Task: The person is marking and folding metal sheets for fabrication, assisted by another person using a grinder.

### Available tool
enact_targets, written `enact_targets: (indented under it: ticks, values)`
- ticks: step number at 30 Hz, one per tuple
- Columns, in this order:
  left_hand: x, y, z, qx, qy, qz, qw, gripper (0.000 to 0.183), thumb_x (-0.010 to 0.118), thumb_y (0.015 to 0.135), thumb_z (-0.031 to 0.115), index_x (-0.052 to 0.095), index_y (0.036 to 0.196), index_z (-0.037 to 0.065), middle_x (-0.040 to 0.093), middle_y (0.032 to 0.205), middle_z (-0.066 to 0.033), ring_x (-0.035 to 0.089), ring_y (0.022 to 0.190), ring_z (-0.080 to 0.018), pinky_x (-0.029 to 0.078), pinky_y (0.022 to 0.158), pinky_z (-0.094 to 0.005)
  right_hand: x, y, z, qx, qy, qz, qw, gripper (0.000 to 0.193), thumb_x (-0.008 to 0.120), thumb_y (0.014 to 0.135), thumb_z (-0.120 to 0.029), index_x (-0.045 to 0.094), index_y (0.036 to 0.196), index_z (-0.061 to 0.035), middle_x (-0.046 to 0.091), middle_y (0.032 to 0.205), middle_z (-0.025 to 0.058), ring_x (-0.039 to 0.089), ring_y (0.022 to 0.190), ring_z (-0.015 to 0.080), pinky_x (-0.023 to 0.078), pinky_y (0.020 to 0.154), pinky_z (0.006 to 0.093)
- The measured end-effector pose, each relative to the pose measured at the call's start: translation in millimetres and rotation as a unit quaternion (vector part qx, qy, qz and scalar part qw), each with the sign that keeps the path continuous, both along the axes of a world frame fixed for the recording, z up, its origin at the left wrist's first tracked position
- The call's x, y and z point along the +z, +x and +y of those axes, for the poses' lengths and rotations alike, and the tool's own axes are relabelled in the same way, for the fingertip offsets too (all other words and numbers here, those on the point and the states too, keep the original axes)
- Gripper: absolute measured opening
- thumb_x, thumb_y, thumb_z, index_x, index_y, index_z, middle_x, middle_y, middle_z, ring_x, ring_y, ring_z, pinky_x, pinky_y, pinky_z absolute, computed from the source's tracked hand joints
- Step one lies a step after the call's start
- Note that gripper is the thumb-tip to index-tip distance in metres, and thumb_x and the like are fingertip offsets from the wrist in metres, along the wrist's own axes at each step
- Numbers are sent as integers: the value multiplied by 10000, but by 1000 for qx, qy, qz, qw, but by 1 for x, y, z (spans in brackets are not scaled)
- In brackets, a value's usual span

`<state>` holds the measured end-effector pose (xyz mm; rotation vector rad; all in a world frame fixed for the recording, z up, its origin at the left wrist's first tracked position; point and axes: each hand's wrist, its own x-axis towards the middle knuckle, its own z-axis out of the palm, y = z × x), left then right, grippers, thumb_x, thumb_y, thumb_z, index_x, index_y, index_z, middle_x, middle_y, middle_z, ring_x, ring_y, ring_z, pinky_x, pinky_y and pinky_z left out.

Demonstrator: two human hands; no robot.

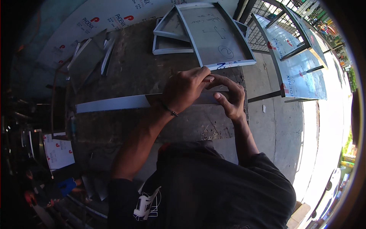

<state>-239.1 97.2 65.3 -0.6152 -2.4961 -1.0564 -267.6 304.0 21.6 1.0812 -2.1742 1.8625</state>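
Note:
A long, narrow metal strip [114,104], pale grey at its left end and darker toward the right, lies across the worktable beneath my hands. My left hand [185,89] is closed above the strip, with a small reddish-brown stick-like piece [208,79] poking out from its fingers; its exact kind is unclear. Close beside it on the right, my right hand [233,95] is curved over the strip's right part. Its thumb and fingers are apart, and the fingertips come close to the small piece. Whether they touch it, I cannot tell.
Shallow metal trays [213,34] with raised rims are stacked at the table's far side, the top one hand-marked. Sheet-metal pieces [87,57] lean at the far left. The dark worktable [126,68] ends near my right hand. Film-covered panels on a frame [293,68] stand beyond. Another person [53,191] is at lower left.

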Motion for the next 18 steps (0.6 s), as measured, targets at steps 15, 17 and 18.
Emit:
enact_targets:
  ticks: [15,17,18]
  values:
    - [-5,-10,-6,157,18,175,972,77,640,956,129,609,987,65,714,892,-102,758,839,-313,629,714,-425,3,-30,0,17,280,334,900,675,865,840,-418,669,1283,52,701,965,146,629,801,297,492,739,426]
    - [7,17,-23,182,58,213,958,69,654,946,100,600,976,69,711,905,-108,757,844,-300,623,733,-425,0,-42,4,22,306,382,872,571,882,820,-338,683,1197,42,667,904,138,591,761,303,468,705,419]
    - [12,45,-40,178,99,207,957,96,672,927,77,607,997,66,707,918,-113,755,871,-293,618,740,-423,-3,-44,4,5,331,420,845,472,900,801,-258,696,1111,33,633,844,130,554,721,310,444,672,412]
